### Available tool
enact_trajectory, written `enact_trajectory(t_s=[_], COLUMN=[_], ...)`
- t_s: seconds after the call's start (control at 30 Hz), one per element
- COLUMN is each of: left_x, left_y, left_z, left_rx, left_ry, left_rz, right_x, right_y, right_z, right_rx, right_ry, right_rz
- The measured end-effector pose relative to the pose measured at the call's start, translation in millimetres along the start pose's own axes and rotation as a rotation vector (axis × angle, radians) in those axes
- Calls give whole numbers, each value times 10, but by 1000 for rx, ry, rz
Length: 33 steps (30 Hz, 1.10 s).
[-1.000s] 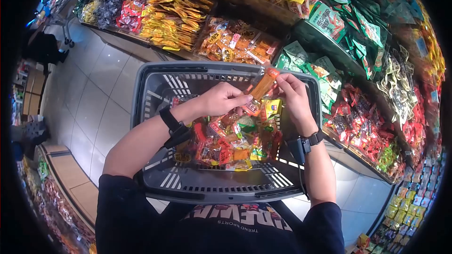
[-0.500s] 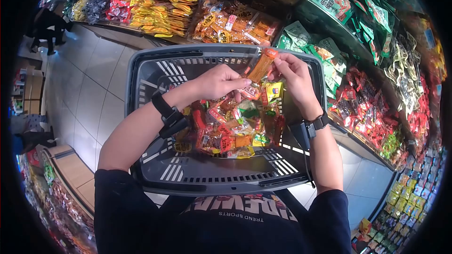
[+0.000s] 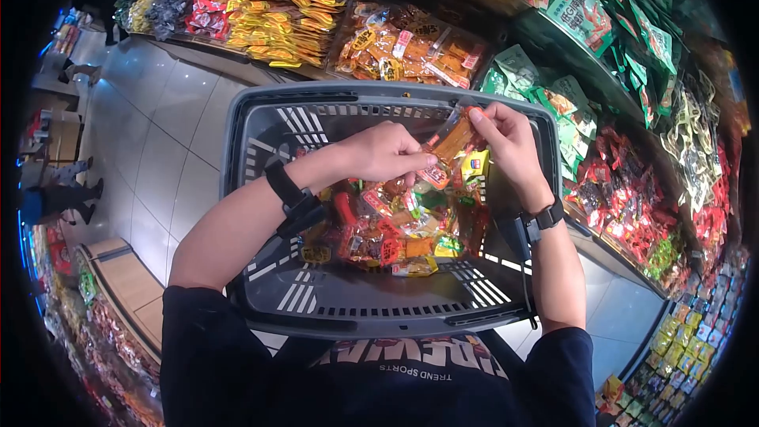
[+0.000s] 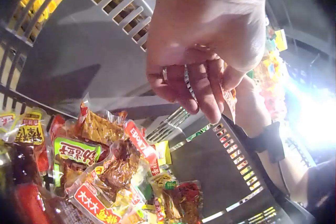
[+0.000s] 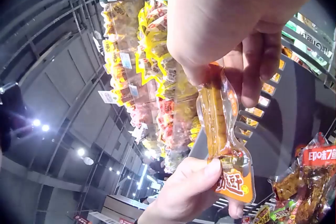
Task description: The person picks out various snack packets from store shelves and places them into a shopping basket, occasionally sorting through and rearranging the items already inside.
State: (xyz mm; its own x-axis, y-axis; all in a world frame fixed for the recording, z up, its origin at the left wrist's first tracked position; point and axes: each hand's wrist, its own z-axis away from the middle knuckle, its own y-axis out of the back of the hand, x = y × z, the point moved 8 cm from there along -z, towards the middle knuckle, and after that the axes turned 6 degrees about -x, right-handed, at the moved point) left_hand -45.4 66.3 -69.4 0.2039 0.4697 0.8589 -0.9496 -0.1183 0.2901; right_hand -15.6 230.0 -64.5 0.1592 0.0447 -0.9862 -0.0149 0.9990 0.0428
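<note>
Both hands (image 3: 383,153) curled, pinching opposite ends of a clear snack packet (image 3: 457,141).

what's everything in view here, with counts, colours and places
held packet: one, clear and orange-brown, pinched between both hands
basket: one, grey, below the hands
basket packets: many, mixed colours, inside it
yellow packets: many, yellow, display upper left
green packets: many, green, display upper right
red packets: many, mostly red, display right
floor tiles: several, pale grey, left
wrist devices: two, black, one per wrist
left hand: one, bare, packet's lower end
right hand: one, bare, upper end
</note>
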Motion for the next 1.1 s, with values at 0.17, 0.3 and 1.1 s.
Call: enact_trajectory(t_s=[0.17,0.3,1.1], left_x=[8,-16,-713], left_y=[53,82,-45], left_z=[-6,-33,45], left_rx=[26,29,-33], left_ry=[-34,-37,290], left_rz=[-58,-147,-848], right_x=[-63,14,533], right_y=[2,50,-358], right_z=[-15,-40,178], right_rx=[23,54,-662], right_ry=[15,-11,-318], right_rz=[64,135,1156])
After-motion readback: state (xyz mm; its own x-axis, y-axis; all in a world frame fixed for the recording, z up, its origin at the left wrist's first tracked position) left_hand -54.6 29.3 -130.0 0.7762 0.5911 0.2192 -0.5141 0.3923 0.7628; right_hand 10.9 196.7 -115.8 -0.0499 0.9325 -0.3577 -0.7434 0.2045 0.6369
